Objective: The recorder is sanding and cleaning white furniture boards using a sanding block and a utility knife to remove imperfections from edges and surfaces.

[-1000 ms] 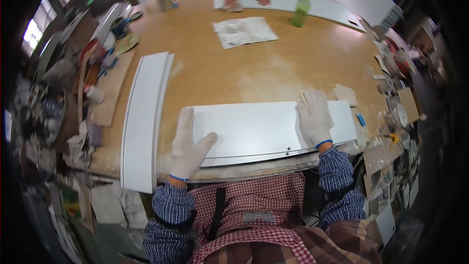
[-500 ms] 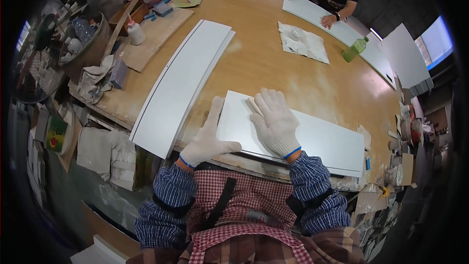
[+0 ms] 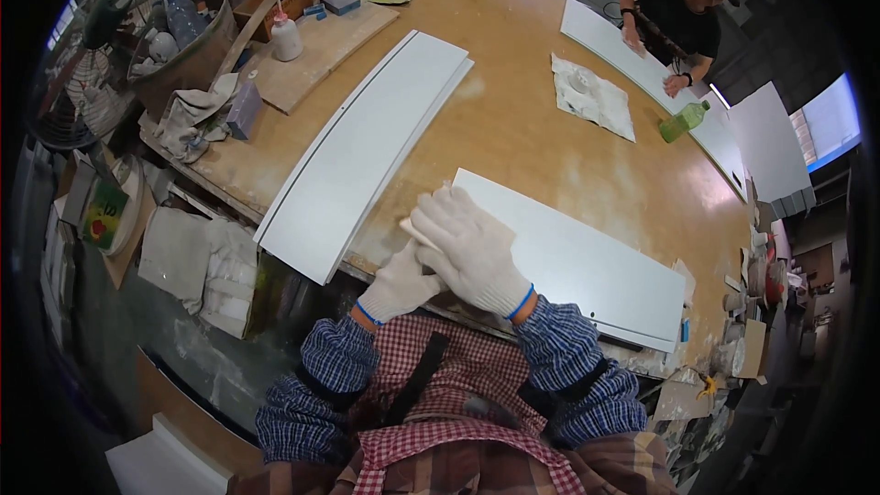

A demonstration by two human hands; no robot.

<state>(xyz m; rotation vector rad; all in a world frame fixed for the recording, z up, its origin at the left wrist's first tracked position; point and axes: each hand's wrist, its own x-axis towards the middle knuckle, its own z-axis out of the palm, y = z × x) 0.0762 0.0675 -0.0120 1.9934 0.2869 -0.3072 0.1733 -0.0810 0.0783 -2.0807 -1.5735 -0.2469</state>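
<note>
Both my gloved hands, right hand (image 3: 472,252) stacked over left hand (image 3: 401,282), fingers flat, gripping nothing, press the white panel's (image 3: 587,266) near-left corner on the tabletop (image 3: 513,128); looks stiff, light, slick, so I'd grab its long edges.

Green plastic bottle (image 3: 683,121) at far right of bench, lying tilted, label not readable. White squeeze bottle w/ red cap (image 3: 286,37) upright at far left. Colourful printed box (image 3: 104,215) off bench's left edge.
</note>
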